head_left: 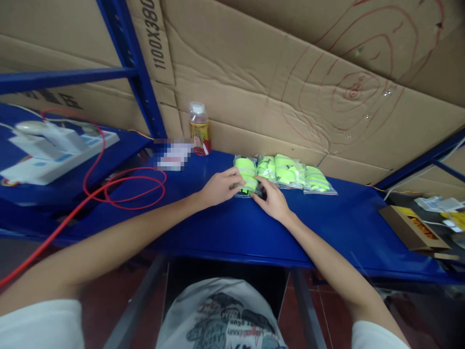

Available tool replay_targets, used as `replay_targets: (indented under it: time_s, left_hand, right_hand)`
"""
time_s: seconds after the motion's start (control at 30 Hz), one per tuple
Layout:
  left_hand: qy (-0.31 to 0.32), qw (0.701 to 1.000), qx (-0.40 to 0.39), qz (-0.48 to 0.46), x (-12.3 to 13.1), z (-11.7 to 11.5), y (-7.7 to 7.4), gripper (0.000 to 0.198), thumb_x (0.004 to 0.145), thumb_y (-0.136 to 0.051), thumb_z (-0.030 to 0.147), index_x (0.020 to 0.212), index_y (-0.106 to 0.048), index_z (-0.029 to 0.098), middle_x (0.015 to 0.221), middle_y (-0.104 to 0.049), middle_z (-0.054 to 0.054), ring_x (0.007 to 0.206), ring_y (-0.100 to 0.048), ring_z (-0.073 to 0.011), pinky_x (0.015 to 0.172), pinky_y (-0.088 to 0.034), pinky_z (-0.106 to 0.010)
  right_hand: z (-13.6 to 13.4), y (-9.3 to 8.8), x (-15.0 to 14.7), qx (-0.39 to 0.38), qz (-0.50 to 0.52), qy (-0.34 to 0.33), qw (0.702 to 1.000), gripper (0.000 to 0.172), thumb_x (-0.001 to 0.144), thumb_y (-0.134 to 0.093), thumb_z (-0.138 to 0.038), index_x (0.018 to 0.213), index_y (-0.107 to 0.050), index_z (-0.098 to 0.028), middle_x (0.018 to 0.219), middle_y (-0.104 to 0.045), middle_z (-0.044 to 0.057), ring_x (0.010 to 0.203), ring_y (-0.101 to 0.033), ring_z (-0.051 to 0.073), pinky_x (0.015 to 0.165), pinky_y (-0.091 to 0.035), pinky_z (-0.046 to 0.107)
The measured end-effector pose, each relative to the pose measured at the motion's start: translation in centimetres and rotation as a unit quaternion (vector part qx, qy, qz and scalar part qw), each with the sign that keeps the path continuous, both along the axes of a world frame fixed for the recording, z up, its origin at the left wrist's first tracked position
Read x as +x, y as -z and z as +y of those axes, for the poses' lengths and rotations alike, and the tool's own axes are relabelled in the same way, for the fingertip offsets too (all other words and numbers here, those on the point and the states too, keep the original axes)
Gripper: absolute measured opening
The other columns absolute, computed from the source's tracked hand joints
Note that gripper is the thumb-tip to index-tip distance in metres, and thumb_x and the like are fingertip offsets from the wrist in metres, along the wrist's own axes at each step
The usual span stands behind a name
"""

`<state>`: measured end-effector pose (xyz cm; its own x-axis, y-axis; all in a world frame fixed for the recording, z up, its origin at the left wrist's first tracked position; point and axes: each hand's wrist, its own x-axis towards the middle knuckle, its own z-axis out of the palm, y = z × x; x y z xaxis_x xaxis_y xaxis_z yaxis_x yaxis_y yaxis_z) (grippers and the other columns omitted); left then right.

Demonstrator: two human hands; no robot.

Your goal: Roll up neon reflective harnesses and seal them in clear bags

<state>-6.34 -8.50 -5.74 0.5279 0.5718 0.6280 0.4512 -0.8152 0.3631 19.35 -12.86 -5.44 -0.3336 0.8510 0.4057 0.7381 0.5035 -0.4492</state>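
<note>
Several clear bags with neon yellow-green, silver-striped material lie in a row along the back of the blue table. The leftmost bag (247, 169) lies between my hands. My left hand (222, 186) touches its left side with bent fingers. At its lower right side is my right hand (273, 199), thumb and index finger curved around the edge. Both hands seem to hold this bag by its sides. To the right sit another bag (266, 167), a larger one (288, 170) and the rightmost bag (317, 179).
A bottle with a yellow and red label (199, 131) stands behind a blurred paper (175, 156). Red cable (134, 207) loops on the left, near a white power strip (58, 157). An open cardboard box (410, 228) is at the right. Cardboard (254, 72) lines the back.
</note>
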Motion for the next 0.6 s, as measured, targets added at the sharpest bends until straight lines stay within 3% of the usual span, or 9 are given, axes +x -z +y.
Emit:
replay_targets:
  time_s: [0.2,0.4,0.6]
  left_hand:
    - [0.040,0.996,-0.001,0.075,-0.2,-0.2,-0.6,0.030,0.095,-0.066,0.020,0.122,-0.077,0.024,0.116,-0.071,-0.004,0.071,-0.064,-0.0102,0.072,-0.054,-0.024]
    - [0.040,0.999,0.001,0.031,0.0,-0.1,-0.5,0.035,0.097,-0.054,0.009,0.115,-0.081,0.022,0.111,-0.069,-0.006,0.071,-0.063,-0.0103,0.067,-0.053,-0.025]
    - [0.040,0.998,0.029,0.026,0.0,0.4,0.5,0.032,0.102,-0.054,0.013,0.107,-0.084,0.021,0.104,-0.068,-0.006,0.074,-0.064,-0.0106,0.070,-0.050,-0.023]
  right_hand:
    - [0.8,0.7,0.4,0.004,0.041,-0.022,0.999,0.048,0.096,-0.062,-0.022,0.143,-0.070,-0.014,0.101,-0.077,0.008,0.081,-0.066,0.021,0.086,-0.054,0.035]
    - [0.8,0.7,-0.1,0.004,0.080,-0.017,0.997,0.043,0.101,-0.061,-0.033,0.140,-0.070,-0.017,0.090,-0.076,0.004,0.072,-0.063,0.019,0.079,-0.052,0.032]
    - [0.9,0.5,-0.3,0.001,0.045,-0.032,0.998,0.051,0.096,-0.060,-0.023,0.146,-0.063,-0.019,0.084,-0.068,0.000,0.070,-0.059,0.019,0.075,-0.048,0.030]
